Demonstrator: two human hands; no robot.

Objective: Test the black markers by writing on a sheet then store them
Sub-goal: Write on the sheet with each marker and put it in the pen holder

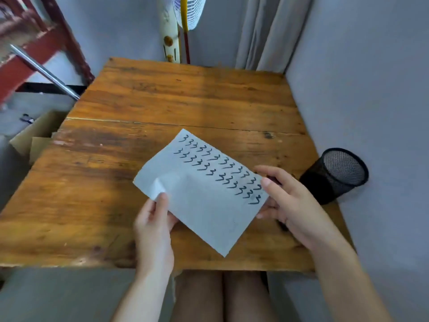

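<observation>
A white sheet [199, 198] covered along its far side with rows of black handwritten marks is held slightly above the wooden table [162, 101]. My left hand [153, 224] pinches its near-left edge, where the paper buckles up. My right hand [292, 205] pinches the sheet's right corner between thumb and fingers. A black mesh pen holder [334, 175] stands tilted at the table's right edge against the wall. Something dark shows beneath my right hand; I cannot tell what it is. No marker is plainly visible.
Grey walls close in on the right and behind the table. A standing fan [183, 24] and a curtain [267, 31] are behind the far edge. A cardboard box [34, 138] sits on the floor at left, beside a red frame and a metal rod [44, 73].
</observation>
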